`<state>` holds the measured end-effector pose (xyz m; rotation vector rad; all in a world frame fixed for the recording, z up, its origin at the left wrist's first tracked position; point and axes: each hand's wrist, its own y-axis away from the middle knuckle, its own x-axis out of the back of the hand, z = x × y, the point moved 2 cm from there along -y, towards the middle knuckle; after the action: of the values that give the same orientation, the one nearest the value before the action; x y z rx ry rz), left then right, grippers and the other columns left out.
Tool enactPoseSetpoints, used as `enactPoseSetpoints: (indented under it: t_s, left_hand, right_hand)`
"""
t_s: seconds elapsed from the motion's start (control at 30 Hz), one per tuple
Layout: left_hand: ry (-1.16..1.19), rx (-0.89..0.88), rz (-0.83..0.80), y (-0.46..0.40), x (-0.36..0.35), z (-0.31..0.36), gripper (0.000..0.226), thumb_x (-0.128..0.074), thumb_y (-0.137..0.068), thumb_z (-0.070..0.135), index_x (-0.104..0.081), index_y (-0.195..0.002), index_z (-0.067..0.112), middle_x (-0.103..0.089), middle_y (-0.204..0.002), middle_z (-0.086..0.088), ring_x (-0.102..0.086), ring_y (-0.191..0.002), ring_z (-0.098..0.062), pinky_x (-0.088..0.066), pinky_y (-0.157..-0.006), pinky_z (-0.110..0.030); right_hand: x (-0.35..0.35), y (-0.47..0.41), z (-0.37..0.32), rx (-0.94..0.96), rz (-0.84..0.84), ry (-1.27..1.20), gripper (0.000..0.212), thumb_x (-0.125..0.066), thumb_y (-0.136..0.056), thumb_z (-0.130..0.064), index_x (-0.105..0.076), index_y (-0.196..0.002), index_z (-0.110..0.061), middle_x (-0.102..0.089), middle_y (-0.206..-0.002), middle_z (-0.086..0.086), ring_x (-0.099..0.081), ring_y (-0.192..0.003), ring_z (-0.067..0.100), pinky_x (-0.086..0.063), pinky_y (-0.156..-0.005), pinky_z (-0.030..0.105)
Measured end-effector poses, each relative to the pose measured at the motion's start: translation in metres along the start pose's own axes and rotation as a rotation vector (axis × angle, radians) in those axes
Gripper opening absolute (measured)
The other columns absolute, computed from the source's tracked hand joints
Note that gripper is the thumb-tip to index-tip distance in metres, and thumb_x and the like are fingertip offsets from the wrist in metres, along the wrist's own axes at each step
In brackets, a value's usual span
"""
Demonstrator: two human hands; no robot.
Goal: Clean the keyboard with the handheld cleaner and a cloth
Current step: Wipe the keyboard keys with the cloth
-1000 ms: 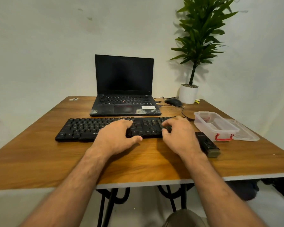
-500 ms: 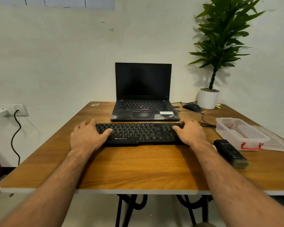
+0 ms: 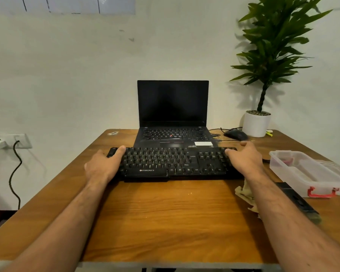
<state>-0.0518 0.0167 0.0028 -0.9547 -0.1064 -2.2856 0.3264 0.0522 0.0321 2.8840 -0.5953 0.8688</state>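
My left hand [image 3: 104, 167] grips the left end of the black Zebronics keyboard [image 3: 171, 163], thumb lying over the top corner keys and the fingers wrapped out of sight around the edge. My right hand [image 3: 243, 160] holds the right end the same way, thumb on the keys beside the number pad, fingers curled over the far side. The keyboard lies across the middle of the wooden table [image 3: 165, 222], its far edge just in front of the open laptop [image 3: 173, 114], whose screen is dark.

Scanning from the left: a wall socket [image 3: 18, 141] with a black cable [image 3: 15, 173] hanging from it sits beyond the table's edge. A small pale sticker [image 3: 113, 132] marks the far left of the tabletop. Right of the laptop I see a black mouse [image 3: 235, 134] with its wire, then a white pot holding a green plant [image 3: 263, 55] at the back corner, with something yellow-green just beside the pot.

Under my right forearm a crumpled pale cloth [image 3: 243, 193] lies on the wood, near the keyboard's right end. Just right of the forearm lies the black handheld cleaner [image 3: 296, 201], lengthwise toward me. Beyond it stands a clear plastic box [image 3: 302, 173] with a red clasp; its lid rests beside it.
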Motion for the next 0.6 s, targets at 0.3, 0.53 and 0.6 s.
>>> enactPoseSetpoints:
  t_s: [0.3, 0.53, 0.6]
  left_hand:
    - [0.019, -0.055, -0.014, -0.025, -0.028, 0.001, 0.114, -0.038, -0.052, 0.098, -0.057, -0.118, 0.007, -0.062, -0.120, -0.015, -0.047, -0.123, -0.040, -0.041, -0.107, -0.056]
    - [-0.270, -0.159, -0.087, -0.024, -0.038, 0.002, 0.163, -0.043, -0.031, 0.109, -0.016, -0.160, 0.014, -0.041, -0.154, -0.016, -0.033, -0.141, -0.041, -0.028, -0.115, -0.057]
    - [-0.329, -0.207, -0.096, -0.020, -0.040, 0.005, 0.162, -0.051, -0.033, 0.105, -0.005, -0.161, 0.017, -0.032, -0.160, -0.015, -0.028, -0.145, -0.039, -0.024, -0.117, -0.058]
  right_hand:
    - [-0.031, -0.031, 0.000, 0.089, 0.056, -0.090, 0.064, -0.070, -0.089, -0.023, -0.041, -0.147, -0.024, -0.055, -0.139, 0.010, -0.052, -0.111, 0.017, -0.042, -0.083, 0.028]
    - [-0.040, -0.034, 0.002, 0.276, -0.040, 0.188, 0.086, -0.080, -0.073, -0.054, -0.040, -0.146, -0.031, -0.051, -0.146, 0.006, -0.047, -0.132, 0.028, -0.040, -0.111, 0.051]
    - [-0.044, -0.028, 0.003, 0.295, -0.128, 0.343, 0.105, -0.078, -0.062, -0.072, -0.031, -0.150, -0.038, -0.034, -0.158, 0.005, -0.035, -0.142, 0.032, -0.032, -0.114, 0.058]
